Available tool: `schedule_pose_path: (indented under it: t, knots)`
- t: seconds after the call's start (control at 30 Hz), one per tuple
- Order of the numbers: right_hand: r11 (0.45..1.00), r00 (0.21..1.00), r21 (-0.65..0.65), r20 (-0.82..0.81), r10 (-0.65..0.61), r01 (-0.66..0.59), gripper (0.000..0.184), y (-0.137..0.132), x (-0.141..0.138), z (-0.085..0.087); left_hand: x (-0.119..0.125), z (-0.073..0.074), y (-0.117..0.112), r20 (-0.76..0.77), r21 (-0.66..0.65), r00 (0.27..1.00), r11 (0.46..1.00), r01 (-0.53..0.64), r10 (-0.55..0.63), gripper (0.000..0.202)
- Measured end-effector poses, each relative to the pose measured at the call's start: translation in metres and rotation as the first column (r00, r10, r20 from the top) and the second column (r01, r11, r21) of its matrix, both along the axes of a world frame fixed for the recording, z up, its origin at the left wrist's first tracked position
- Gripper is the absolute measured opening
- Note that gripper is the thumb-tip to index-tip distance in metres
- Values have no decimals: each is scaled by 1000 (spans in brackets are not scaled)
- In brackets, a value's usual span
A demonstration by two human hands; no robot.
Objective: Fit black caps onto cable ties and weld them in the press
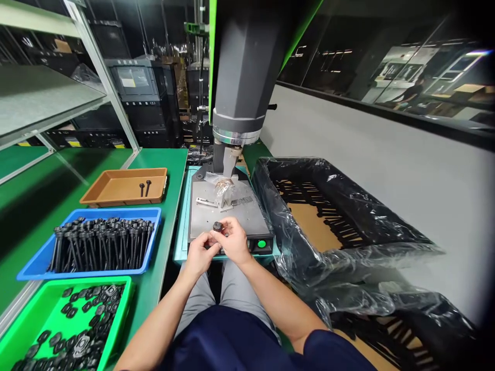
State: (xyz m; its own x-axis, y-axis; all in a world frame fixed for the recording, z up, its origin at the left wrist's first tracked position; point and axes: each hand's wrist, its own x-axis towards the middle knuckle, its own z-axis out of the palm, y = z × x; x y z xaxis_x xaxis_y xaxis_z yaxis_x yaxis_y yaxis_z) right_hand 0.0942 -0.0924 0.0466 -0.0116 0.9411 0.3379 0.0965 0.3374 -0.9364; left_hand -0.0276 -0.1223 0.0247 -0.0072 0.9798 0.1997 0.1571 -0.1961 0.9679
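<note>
Roughly waist-high over the lap, bent forearms converge toward 12 o'clock. Left hand (201,251), palm inward, fingers bunched; right hand (234,242) curled over, thumb and forefinger pinching a small black part (217,226). Part lies at 1 o'clock from left hand, 10 from right; right looks nearer. Round top shows above the fingertips; rest hidden, long axis can't be told. Left fingertips meet it from 7 o'clock; gripping or only steadying, can't tell.

Beyond, from the hands: metal plate (201,221) just ahead, plastic-wrapped fixture (224,191) at 12, apart from the part. Blue tray (40,263) of long black stems at 9. Farther: brown tray (116,189) at 10; grey machine head (240,93) over the fixture.
</note>
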Motion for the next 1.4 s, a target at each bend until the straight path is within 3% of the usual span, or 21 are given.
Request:
schedule_pose_path:
  t: [0.17, 0.27, 0.43, 0.6, 0.67, 0.73, 0.83, 0.9, 1.0, 1.17, 1.3, 1.4]
  knots:
    - [998, 999, -42, -10, 37, -37, 35, 1, -8, -4, -4, -1, -10, 78, -89, 997, 996, 20, -13, 17]
    - [977, 982, -90, -22, 190, -191, 45, 0, -13, -13, -10, -3, -19, 115, -132, 993, 991, -14, 30, 15]
    - [851, 875, -207, -154, 459, -483, 45, -2, -30, -24, -28, -1, -44, 71, -150, 989, 982, -118, 130, 12]
    - [748, 768, -175, -158, 621, -640, 56, 3, -53, -28, -64, 29, -84, -46, -191, 952, 933, -306, 303, 13]
    - [738, 760, -182, -159, 630, -650, 53, 11, -60, -36, -93, 44, -101, -148, -138, 893, 885, -444, 424, 13]
    - [750, 783, -226, -141, 606, -621, 52, 22, -66, -47, -134, 57, -113, -275, -56, 779, 799, -598, 563, 13]
    - [783, 834, -293, -116, 540, -548, 54, 41, -69, -65, -210, 70, -118, -484, 51, 482, 573, -818, 730, 17]
    - [805, 867, -331, -113, 485, -493, 56, 51, -67, -75, -261, 74, -113, -665, 81, 267, 423, -903, 698, 20]
    - [819, 901, -384, -105, 421, -427, 60, 63, -59, -88, -322, 72, -96, -740, 84, 171, 341, -936, 651, 20]
    - [812, 931, -469, -71, 359, -349, 67, 72, -46, -101, -371, 49, -65, -838, -15, 188, 322, -947, 513, 11]
    - [810, 945, -506, -34, 326, -297, 68, 76, -42, -102, -386, 29, -51, -885, -128, 259, 333, -934, 387, 19]
    - [800, 945, -533, 4, 326, -273, 68, 81, -39, -103, -390, 22, -48, -901, -177, 292, 342, -923, 322, 28]
